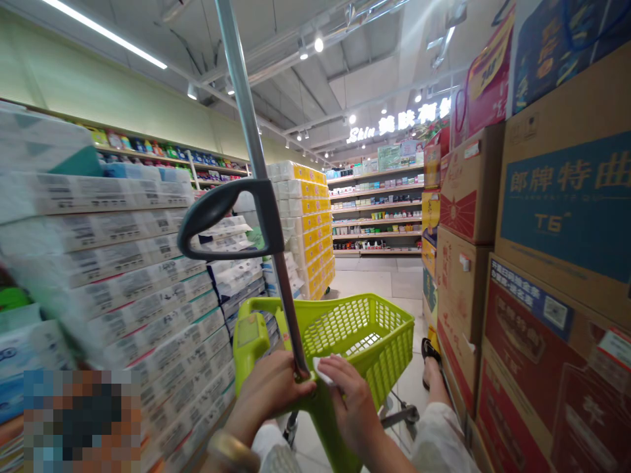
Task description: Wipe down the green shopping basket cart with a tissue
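A lime-green shopping cart [394, 341] stands in front of me, its basket pointing away. A metal pole [288, 295] with a dark grey loop handle [269, 217] rises from the cart's near end. My left hand [276, 387] is closed around the green handle at the foot of the pole, its thumb lying along the top. A white wipe [323, 373] is under the fingers of my right hand [350, 397], pressed on the cart handle just right of the pole. A bracelet circles my left wrist.
Stacked white paper packs [148, 263] line the left side. Boxed goods [557, 197] rise close on the right. Yellow and white packs [308, 230] stand ahead, before stocked shelves [377, 210]. My sandalled foot [431, 361] is beside the cart. The lower left is blurred out.
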{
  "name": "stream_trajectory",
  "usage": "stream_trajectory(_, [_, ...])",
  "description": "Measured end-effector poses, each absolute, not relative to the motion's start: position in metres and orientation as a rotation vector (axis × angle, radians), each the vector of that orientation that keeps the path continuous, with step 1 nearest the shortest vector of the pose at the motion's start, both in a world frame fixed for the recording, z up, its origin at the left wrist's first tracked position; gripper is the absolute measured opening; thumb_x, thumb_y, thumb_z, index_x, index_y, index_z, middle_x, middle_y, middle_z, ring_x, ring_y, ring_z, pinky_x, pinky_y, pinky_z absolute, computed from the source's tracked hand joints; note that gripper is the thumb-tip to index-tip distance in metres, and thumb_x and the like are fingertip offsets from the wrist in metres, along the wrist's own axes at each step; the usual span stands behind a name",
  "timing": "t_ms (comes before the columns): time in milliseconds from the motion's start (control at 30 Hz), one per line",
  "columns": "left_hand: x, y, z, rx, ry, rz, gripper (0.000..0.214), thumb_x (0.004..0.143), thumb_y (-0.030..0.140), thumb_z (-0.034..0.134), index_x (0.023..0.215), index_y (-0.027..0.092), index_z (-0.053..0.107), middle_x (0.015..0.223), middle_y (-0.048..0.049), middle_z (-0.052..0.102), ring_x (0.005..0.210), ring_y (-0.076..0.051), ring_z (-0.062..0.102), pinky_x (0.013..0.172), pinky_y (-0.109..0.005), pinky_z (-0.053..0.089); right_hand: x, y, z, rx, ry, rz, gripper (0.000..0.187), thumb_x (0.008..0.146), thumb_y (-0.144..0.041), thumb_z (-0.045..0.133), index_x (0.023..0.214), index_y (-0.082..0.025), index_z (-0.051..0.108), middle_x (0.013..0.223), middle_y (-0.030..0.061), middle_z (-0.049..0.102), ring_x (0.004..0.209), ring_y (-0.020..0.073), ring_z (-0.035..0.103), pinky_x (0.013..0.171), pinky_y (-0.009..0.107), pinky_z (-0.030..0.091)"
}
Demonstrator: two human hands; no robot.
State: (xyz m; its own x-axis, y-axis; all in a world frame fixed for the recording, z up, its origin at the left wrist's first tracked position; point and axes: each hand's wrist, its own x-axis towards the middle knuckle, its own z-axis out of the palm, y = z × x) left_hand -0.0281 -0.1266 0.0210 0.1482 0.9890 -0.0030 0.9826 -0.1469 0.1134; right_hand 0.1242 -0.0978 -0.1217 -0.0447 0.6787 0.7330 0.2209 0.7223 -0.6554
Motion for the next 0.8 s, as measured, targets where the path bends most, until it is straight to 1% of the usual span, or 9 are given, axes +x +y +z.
stream_trajectory(100, [-0.028, -0.127, 0.021, 2.321, 1.980, 0.099, 0.024, 0.077, 0.041, 0.057, 0.077, 0.024, 0.074, 0.084, -0.0027, 0.075, 0.076, -0.019, 0.068, 0.061, -0.024, 0.042, 0.124, -0.100, -0.121, -0.669, -1.675, 0.429, 0.042, 0.085, -0.008, 0.051, 0.115, -0.029, 0.071, 0.118, 0.0054, 0.071, 0.117, 0.0211, 0.063, 0.108, 0.043, 0.047])
stream_trajectory(200, [-0.029, -0.127, 0.022, 2.269, 1.977, 0.118, 0.022, 0.074, 0.041, 0.061, 0.081, 0.025, 0.075, 0.088, -0.0015, 0.076, 0.079, -0.018, 0.068, 0.064, -0.024, 0.044, 0.134, -0.088, -0.125, -0.783, -1.590, 0.433, 0.035, 0.086, -0.011, 0.052, 0.108, -0.027, 0.074, 0.110, 0.0068, 0.074, 0.110, 0.0228, 0.067, 0.103, 0.045, 0.050])
stream_trajectory(267, [-0.029, -0.127, 0.023, 2.251, 1.978, 0.126, 0.022, 0.074, 0.041, 0.062, 0.082, 0.026, 0.076, 0.089, -0.0012, 0.076, 0.081, -0.018, 0.068, 0.066, -0.024, 0.044, 0.136, -0.084, -0.126, -0.856, -1.534, 0.431, 0.032, 0.086, -0.012, 0.052, 0.105, -0.026, 0.075, 0.108, 0.0073, 0.074, 0.108, 0.0239, 0.068, 0.102, 0.047, 0.051])
stream_trajectory(433, [-0.028, -0.127, 0.024, 2.293, 1.990, 0.091, 0.024, 0.076, 0.042, 0.058, 0.079, 0.025, 0.075, 0.086, -0.0024, 0.076, 0.079, -0.019, 0.068, 0.063, -0.024, 0.043, 0.125, -0.099, -0.120, -0.684, -1.672, 0.437, 0.042, 0.085, -0.007, 0.051, 0.114, -0.030, 0.071, 0.117, 0.0039, 0.071, 0.117, 0.0206, 0.063, 0.108, 0.043, 0.046])
stream_trajectory(500, [-0.028, -0.127, 0.023, 2.292, 1.987, 0.093, 0.024, 0.076, 0.043, 0.059, 0.079, 0.025, 0.075, 0.086, -0.0023, 0.076, 0.079, -0.019, 0.068, 0.064, -0.024, 0.044, 0.128, -0.097, -0.121, -0.675, -1.687, 0.449, 0.041, 0.086, -0.008, 0.051, 0.115, -0.029, 0.071, 0.118, 0.0039, 0.071, 0.117, 0.0202, 0.062, 0.108, 0.043, 0.046])
stream_trajectory(667, [-0.031, -0.125, 0.021, 2.240, 1.991, 0.110, 0.023, 0.074, 0.043, 0.063, 0.082, 0.026, 0.075, 0.089, -0.0014, 0.076, 0.082, -0.019, 0.069, 0.068, -0.025, 0.046, 0.143, -0.081, -0.132, -0.901, -1.520, 0.428, 0.033, 0.087, -0.012, 0.051, 0.105, -0.025, 0.075, 0.110, 0.0077, 0.074, 0.112, 0.0244, 0.066, 0.103, 0.048, 0.050])
stream_trajectory(733, [-0.031, -0.124, 0.021, 2.240, 1.984, 0.111, 0.023, 0.074, 0.043, 0.063, 0.082, 0.026, 0.075, 0.089, -0.0012, 0.076, 0.081, -0.019, 0.069, 0.067, -0.025, 0.045, 0.138, -0.085, -0.131, -0.873, -1.541, 0.412, 0.035, 0.086, -0.010, 0.050, 0.107, -0.026, 0.074, 0.112, 0.0073, 0.073, 0.114, 0.0238, 0.065, 0.104, 0.048, 0.049])
stream_trajectory(800, [-0.031, -0.124, 0.020, 2.254, 1.978, 0.107, 0.024, 0.075, 0.044, 0.060, 0.082, 0.026, 0.075, 0.088, -0.0012, 0.076, 0.080, -0.018, 0.068, 0.067, -0.024, 0.045, 0.131, -0.094, -0.126, -0.771, -1.625, 0.406, 0.041, 0.085, -0.007, 0.049, 0.113, -0.028, 0.072, 0.117, 0.0056, 0.072, 0.118, 0.0216, 0.062, 0.107, 0.045, 0.047])
